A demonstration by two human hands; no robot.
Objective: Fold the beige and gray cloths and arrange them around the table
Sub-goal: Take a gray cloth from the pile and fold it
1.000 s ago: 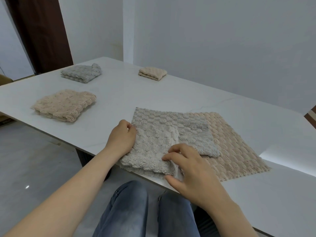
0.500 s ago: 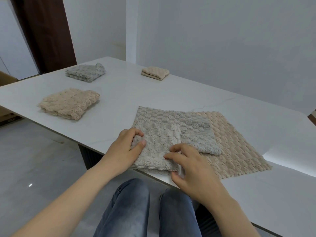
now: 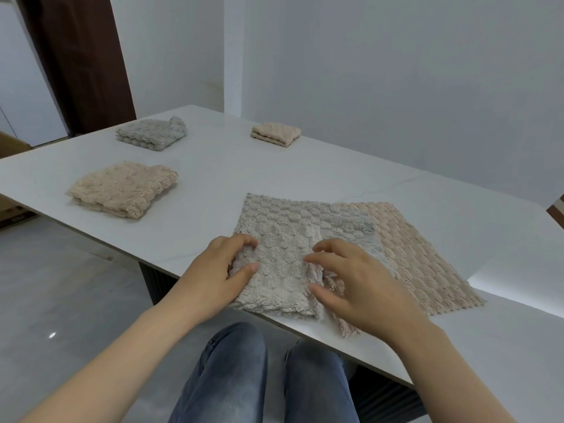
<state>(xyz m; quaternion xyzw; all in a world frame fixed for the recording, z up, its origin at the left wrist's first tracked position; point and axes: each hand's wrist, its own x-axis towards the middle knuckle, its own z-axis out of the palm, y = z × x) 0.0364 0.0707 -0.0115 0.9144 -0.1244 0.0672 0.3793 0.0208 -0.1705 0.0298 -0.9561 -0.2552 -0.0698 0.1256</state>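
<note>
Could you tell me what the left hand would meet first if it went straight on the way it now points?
The left hand pinches the gray cloth at its left edge; going on, it would first ride over more of that cloth, then probably bare table.

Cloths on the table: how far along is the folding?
Done: far gray cloth, far beige cloth and left beige cloth lie folded, apart on the table. In hand: left hand and right hand grip the half-folded gray cloth. Left: the flat beige cloth under it.
</note>
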